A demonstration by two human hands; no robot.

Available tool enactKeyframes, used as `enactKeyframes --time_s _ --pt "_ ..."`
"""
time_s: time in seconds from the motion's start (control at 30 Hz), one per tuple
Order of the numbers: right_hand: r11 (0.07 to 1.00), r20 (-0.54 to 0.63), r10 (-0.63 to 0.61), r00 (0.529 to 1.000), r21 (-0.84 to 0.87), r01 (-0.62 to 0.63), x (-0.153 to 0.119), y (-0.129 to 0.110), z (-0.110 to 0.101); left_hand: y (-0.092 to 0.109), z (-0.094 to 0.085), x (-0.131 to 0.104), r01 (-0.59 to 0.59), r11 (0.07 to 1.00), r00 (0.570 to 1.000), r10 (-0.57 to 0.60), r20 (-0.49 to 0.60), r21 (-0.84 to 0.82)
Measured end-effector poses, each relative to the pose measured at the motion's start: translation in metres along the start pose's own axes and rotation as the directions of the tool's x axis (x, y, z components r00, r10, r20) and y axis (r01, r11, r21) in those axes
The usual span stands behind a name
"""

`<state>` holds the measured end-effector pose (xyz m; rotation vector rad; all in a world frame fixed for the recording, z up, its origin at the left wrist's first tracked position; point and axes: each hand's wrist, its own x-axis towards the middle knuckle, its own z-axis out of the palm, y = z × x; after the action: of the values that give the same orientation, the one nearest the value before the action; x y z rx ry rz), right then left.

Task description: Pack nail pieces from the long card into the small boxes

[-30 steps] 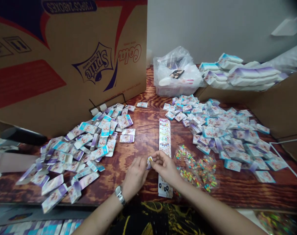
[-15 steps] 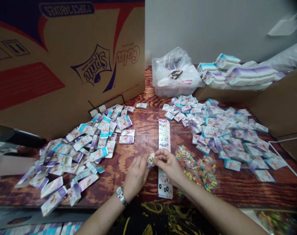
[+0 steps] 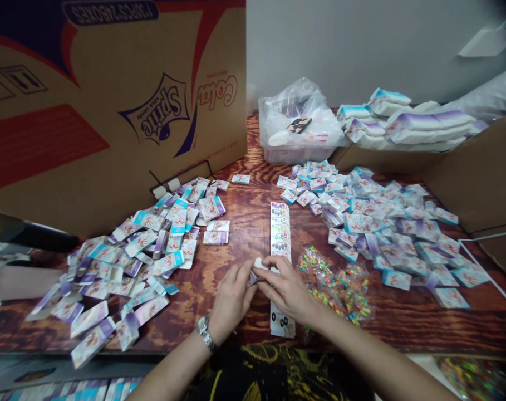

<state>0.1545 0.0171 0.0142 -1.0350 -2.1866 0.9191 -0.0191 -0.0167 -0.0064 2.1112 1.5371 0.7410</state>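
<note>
head view: one small box (image 3: 251, 280), near centre, held in pinched fingers of left hand (image 3: 231, 295) and right hand (image 3: 289, 291); printed strips (image 3: 280, 231) beneath right hand, candy packets (image 3: 348, 289) at right, loose boxes (image 3: 142, 240) heaped left.

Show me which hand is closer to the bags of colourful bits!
Right. The right hand is just left of the bags of colourful bits; the left hand is farther left.
</note>
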Motion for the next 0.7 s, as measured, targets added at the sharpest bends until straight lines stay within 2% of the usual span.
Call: enactKeyframes --time_s 0.13,0.23,0.33,0.43,0.5,0.6,0.7 --pt "0.990 0.014 0.054 0.998 0.131 -0.056 0.006 0.004 -0.005 0.005 -0.001 0.001 0.048 0.996 0.999 -0.046 0.023 -0.077" --pt "0.965 0.018 0.148 0.989 0.217 -0.149 0.011 0.005 -0.005 0.008 0.001 0.001 0.013 0.995 1.000 -0.012 0.014 -0.095" --pt "0.934 -0.070 0.260 0.963 0.270 -0.233 0.010 0.001 0.000 0.009 0.001 0.001 -0.006 0.996 1.000 0.005 -0.017 -0.090" --pt "0.900 -0.170 0.329 0.929 0.355 -0.254 0.004 -0.005 0.010 0.009 -0.001 0.003 -0.020 0.997 1.000 0.019 -0.014 -0.079" --pt "0.852 -0.181 0.363 0.914 0.462 -0.247 0.002 -0.007 0.018 0.008 -0.002 0.003 -0.045 0.997 0.999 0.044 -0.013 -0.071" --pt "0.728 -0.136 0.428 0.893 0.637 -0.252 0.003 -0.008 0.027 0.006 0.000 0.003 -0.066 0.997 0.997 0.065 -0.030 -0.049" --pt "0.685 -0.110 0.445 0.889 0.681 -0.259 0.005 -0.008 0.029 0.004 0.002 0.002 -0.073 0.997 0.996 0.072 -0.055 -0.021"
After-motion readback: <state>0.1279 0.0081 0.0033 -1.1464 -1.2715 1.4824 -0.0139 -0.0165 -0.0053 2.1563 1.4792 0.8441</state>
